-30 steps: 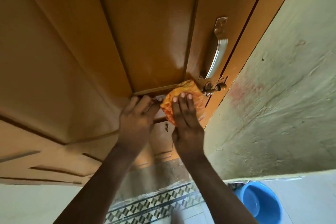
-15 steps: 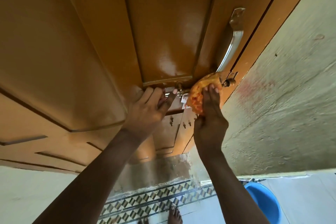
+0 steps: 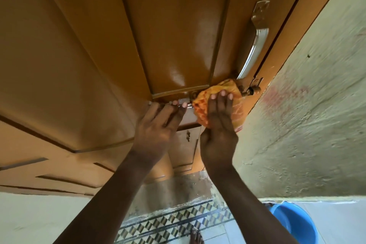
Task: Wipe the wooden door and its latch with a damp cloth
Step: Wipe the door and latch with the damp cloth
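The glossy brown wooden door [image 3: 174, 31] fills most of the view, with a rough pale wall [image 3: 309, 117] to its right, a curved metal handle [image 3: 255, 45] near its edge, and a blue basin [image 3: 293, 224] on the floor low at the right. The right hand [image 3: 218, 130] presses a bunched orange cloth [image 3: 221, 99] flat against the door over the latch [image 3: 250, 90], fingers extended across the fabric. Just beside it, the left hand [image 3: 156, 130] rests on the latch's bolt with its fingers loosely curled on the metal.
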